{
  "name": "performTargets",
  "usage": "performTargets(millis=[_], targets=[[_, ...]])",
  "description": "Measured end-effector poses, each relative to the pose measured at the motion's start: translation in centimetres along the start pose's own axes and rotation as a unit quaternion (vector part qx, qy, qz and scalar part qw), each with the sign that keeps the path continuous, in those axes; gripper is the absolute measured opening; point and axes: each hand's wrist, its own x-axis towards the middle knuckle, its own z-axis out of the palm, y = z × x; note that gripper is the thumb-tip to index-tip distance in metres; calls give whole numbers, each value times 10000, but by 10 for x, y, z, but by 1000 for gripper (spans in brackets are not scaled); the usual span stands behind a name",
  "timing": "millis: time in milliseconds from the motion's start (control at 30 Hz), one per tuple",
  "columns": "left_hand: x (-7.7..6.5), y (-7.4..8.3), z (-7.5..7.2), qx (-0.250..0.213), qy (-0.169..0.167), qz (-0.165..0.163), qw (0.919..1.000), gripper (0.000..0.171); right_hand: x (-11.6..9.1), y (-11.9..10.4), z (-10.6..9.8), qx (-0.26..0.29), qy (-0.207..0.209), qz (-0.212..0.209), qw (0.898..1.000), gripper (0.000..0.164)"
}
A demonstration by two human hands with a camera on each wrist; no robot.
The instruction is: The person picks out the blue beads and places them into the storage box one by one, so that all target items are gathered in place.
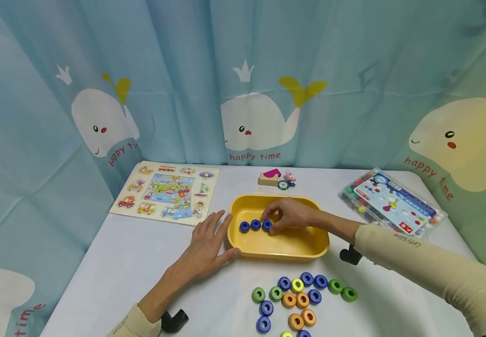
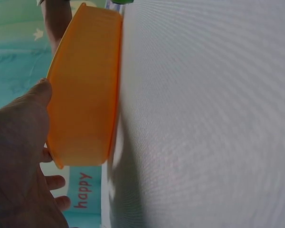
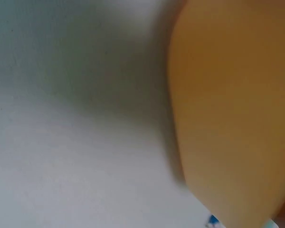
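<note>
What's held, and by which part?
The right hand pinches the rightmost blue ring in the yellow tray by its outer edge; the left hand touches the tray.

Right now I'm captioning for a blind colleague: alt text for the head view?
A person's right hand pinches a blue ring beside two more blue rings in a yellow tray; the left hand touches the tray's left end. Loose blue, green, orange and yellow rings lie nearer on a white table.

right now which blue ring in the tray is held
The rightmost blue ring in the yellow tray, pinched by the right hand; the other two lie to its left.
</note>
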Motion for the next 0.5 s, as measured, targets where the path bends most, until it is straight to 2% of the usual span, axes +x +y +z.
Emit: performTargets(millis=[100,200,333,500], targets=[[2,0,0,-6,13,34,10000,87,-11,-9,-13,-126,286,13,9995,31],[2,-1,-1,-17,33,99,9999,87,-32,-26,-31,-175,659,-41,9977,32],[1,-2,0,-46,58,127,9999,87,-76,-52,-45,-126,975,-24,9951,28],[0,-1,0,-117,62,163,9998,87,-141,-64,-36,-134,1086,67,9940,27]])
